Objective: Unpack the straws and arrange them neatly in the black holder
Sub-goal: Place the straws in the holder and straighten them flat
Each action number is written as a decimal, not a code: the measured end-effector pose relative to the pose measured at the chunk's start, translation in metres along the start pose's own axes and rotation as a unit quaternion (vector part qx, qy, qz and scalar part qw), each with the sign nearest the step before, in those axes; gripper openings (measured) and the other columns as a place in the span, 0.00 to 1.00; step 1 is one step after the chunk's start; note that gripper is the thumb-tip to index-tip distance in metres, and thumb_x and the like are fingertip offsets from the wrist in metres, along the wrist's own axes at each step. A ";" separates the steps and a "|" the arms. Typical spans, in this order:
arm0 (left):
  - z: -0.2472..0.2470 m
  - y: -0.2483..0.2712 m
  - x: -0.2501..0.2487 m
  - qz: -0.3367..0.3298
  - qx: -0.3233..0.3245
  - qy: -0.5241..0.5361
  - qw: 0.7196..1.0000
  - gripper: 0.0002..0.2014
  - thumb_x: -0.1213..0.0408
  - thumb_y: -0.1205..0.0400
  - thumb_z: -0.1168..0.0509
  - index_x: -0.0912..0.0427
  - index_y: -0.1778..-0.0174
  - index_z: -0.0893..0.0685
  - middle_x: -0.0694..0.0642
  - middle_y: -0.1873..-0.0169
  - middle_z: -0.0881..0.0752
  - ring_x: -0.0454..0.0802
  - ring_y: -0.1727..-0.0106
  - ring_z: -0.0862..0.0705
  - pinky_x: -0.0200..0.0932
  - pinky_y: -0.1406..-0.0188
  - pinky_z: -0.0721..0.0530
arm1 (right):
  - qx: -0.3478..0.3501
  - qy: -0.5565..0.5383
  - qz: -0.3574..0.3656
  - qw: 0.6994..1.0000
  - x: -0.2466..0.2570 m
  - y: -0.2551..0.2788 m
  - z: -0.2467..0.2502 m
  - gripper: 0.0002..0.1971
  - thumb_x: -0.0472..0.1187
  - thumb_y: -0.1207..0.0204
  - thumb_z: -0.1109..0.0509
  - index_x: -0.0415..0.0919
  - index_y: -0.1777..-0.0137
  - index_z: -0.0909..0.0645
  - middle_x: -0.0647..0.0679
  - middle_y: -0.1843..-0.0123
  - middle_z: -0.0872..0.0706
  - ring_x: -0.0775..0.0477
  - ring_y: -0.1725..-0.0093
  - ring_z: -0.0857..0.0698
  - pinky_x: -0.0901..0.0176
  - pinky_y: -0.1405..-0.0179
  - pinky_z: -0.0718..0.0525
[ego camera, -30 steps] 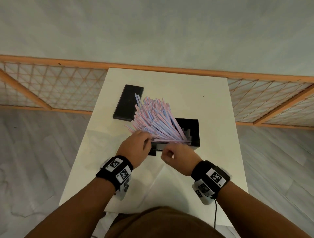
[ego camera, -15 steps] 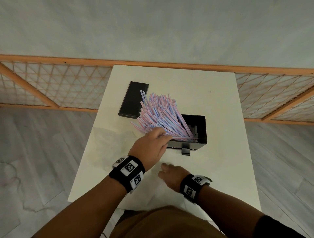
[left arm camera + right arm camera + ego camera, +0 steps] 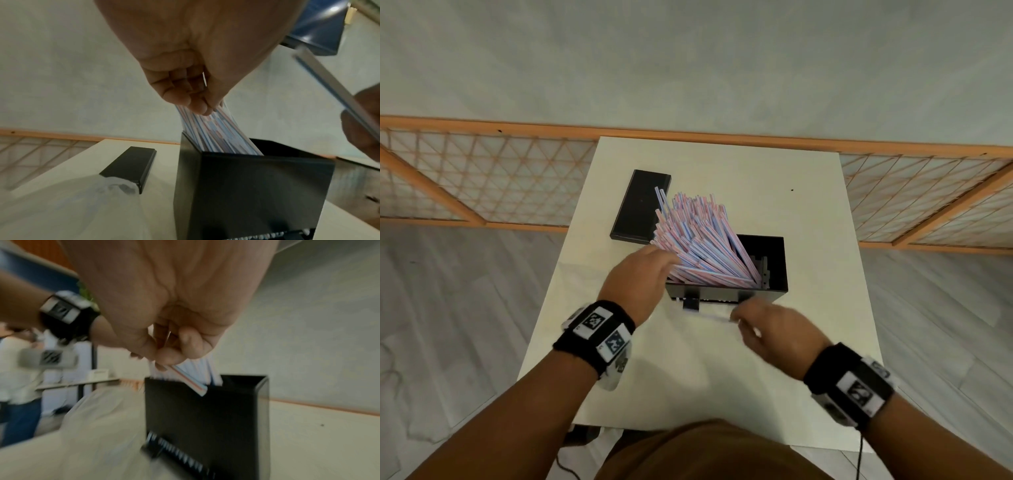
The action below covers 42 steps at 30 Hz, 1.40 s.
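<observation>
A thick bundle of pink-and-blue striped straws leans left out of the open black holder mid-table. My left hand sits against the bundle's lower left; in the left wrist view its curled fingers grip the straws just above the holder. My right hand hovers before the holder's front wall and pinches a single straw. In the right wrist view that straw points down-right at the holder's rim.
The holder's flat black lid lies behind and to the left on the white table. A clear plastic wrapper lies crumpled at the front left, touching the lid's near end. An orange lattice railing runs behind the table.
My right hand dropped to the table's front edge, then came up and right with a single straw. My left hand stayed on the leaning bundle.
</observation>
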State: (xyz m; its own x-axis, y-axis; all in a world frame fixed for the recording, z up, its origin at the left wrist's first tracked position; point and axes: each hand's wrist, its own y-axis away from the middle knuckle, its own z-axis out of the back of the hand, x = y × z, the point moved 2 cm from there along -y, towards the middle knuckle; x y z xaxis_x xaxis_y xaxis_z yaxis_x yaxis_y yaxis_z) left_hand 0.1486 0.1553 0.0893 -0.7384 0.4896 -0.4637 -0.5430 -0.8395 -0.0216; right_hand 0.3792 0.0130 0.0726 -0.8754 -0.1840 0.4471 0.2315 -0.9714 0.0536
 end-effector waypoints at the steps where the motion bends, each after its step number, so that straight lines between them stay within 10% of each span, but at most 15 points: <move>1: 0.003 0.003 0.006 0.005 -0.009 0.015 1.000 0.12 0.61 0.10 0.39 0.50 0.37 0.12 0.51 0.44 0.13 0.51 0.45 0.15 0.51 0.45 0.14 | -0.044 -0.012 0.001 0.999 -0.004 -0.002 0.016 0.07 0.44 0.18 0.33 0.52 0.42 0.19 0.53 0.48 0.15 0.46 0.56 0.14 0.53 0.59 0.16; 6: -0.004 0.012 0.020 0.014 0.010 0.022 1.000 0.12 0.58 0.10 0.38 0.48 0.38 0.10 0.48 0.50 0.15 0.49 0.50 0.15 0.50 0.48 0.14 | -0.130 -0.028 -0.030 0.991 -0.022 -0.032 0.054 0.07 0.45 0.16 0.34 0.50 0.43 0.17 0.53 0.51 0.16 0.49 0.56 0.17 0.55 0.59 0.18; 12: -0.021 0.017 0.005 0.063 -0.001 0.075 0.995 0.10 0.61 0.12 0.34 0.51 0.38 0.10 0.50 0.45 0.11 0.48 0.46 0.14 0.47 0.42 0.15 | 0.072 0.071 -0.071 0.992 -0.038 -0.068 0.018 0.12 0.43 0.15 0.39 0.52 0.42 0.14 0.48 0.47 0.14 0.42 0.49 0.14 0.51 0.52 0.16; 20: -0.022 0.026 0.000 0.145 -0.053 0.145 0.977 0.05 0.57 0.16 0.29 0.50 0.47 0.15 0.47 0.48 0.18 0.42 0.55 0.15 0.38 0.52 0.16 | 0.035 0.054 -0.069 0.996 -0.023 -0.084 0.016 0.12 0.48 0.15 0.36 0.47 0.43 0.12 0.47 0.47 0.12 0.45 0.48 0.14 0.49 0.48 0.14; 32: -0.036 0.013 0.002 0.196 -0.013 0.122 0.973 0.12 0.46 0.19 0.29 0.49 0.51 0.08 0.53 0.46 0.21 0.48 0.54 0.17 0.44 0.45 0.17 | 0.201 0.002 -0.064 0.978 -0.009 -0.119 0.010 0.18 0.55 0.12 0.40 0.52 0.29 0.17 0.52 0.34 0.13 0.47 0.36 0.17 0.49 0.33 0.19; 37: -0.043 0.006 -0.003 0.194 0.001 0.120 0.974 0.17 0.38 0.26 0.28 0.44 0.49 0.08 0.49 0.49 0.21 0.46 0.49 0.19 0.43 0.45 0.17 | 0.219 -0.045 -0.070 0.972 -0.011 -0.122 0.004 0.13 0.59 0.13 0.40 0.53 0.41 0.21 0.58 0.56 0.18 0.50 0.51 0.17 0.54 0.52 0.19; 42: -0.045 0.000 -0.011 0.219 -0.008 0.201 0.955 0.12 0.47 0.25 0.23 0.49 0.60 0.14 0.45 0.67 0.16 0.43 0.64 0.16 0.37 0.66 0.20 | 0.177 -0.074 -0.035 0.981 -0.005 -0.121 0.005 0.13 0.55 0.13 0.37 0.49 0.40 0.18 0.62 0.61 0.24 0.61 0.62 0.24 0.71 0.64 0.31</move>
State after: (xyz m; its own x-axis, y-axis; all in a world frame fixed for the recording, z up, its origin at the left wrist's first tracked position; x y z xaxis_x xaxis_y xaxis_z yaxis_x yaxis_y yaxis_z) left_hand 0.1751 0.1394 0.0550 -0.6778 -0.0374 -0.7343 -0.2078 -0.9482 0.2402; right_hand 0.3578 0.1327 0.0687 -0.8294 -0.0701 0.5542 0.3290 -0.8631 0.3832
